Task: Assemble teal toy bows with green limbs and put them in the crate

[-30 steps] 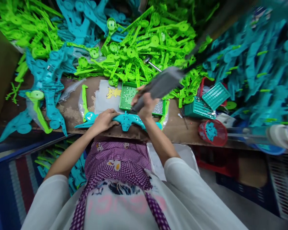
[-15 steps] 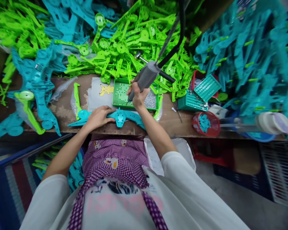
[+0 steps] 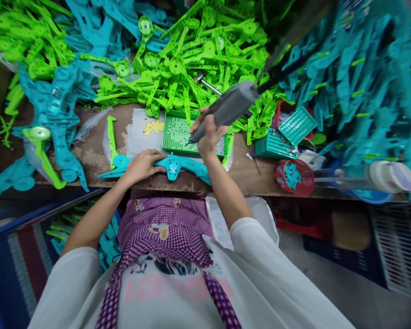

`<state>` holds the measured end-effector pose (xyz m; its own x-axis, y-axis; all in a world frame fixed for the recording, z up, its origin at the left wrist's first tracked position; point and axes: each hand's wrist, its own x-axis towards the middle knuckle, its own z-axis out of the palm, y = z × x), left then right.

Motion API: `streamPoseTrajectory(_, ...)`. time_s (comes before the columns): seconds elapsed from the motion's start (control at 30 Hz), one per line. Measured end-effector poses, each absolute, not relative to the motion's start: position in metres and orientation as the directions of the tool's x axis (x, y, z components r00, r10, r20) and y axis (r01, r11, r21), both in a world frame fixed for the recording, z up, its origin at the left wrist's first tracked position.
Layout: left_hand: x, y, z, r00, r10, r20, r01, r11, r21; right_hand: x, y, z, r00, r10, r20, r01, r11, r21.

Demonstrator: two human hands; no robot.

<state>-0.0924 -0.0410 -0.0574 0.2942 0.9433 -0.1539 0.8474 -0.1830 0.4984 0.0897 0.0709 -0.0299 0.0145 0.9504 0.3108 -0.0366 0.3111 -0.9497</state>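
Observation:
My left hand [image 3: 144, 165] is closed over the left part of a blue winged plastic part [image 3: 173, 169], which lies along the front of the bench. In my right hand [image 3: 210, 135] is a grey electric screwdriver [image 3: 233, 105], tilted, with its tip low over a green perforated tray [image 3: 163, 145]. Small silvery screws [image 3: 220, 145] fill the tray's right end, partly hidden behind my right hand. The screwdriver's tip is apart from the blue part.
Green plastic parts [image 3: 178, 64] are heaped behind the tray, with a hammer [image 3: 208, 84] among them. Blue parts [image 3: 55, 109] lie left, more are piled right. A red basket [image 3: 294, 177] and a teal basket [image 3: 274, 145] stand right. The bench's front edge is near my apron.
The screwdriver has tilted further over to the right, its rear end swinging right. My right hand has shifted slightly right with it. My left hand stays on the blue part.

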Motion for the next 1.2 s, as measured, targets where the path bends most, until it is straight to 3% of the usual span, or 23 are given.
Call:
streamPoseTrajectory(0.17,-0.093,-0.041,-0.06,0.3,0.944,-0.137,0.841,-0.194,0.504,0.104,0.027,-0.007,-0.001,0.946,0.323,-0.171,0.318,-0.932)
streamPoseTrajectory(0.27,-0.093,-0.041,-0.059,0.296,0.945,-0.141,0.847,-0.191,0.497,0.114,0.01,-0.01,-0.07,0.948,0.31,-0.127,0.3,-0.946)
streamPoseTrajectory(0.37,-0.092,-0.041,-0.059,0.295,0.944,-0.146,0.85,-0.189,0.493,0.124,0.01,-0.014,0.01,0.954,0.299,-0.092,0.298,-0.95)
streamPoseTrajectory(1.2,-0.091,-0.04,-0.058,0.292,0.946,-0.139,0.85,-0.19,0.491,0.124,0.024,-0.036,-0.079,0.967,0.242,-0.183,0.224,-0.957)
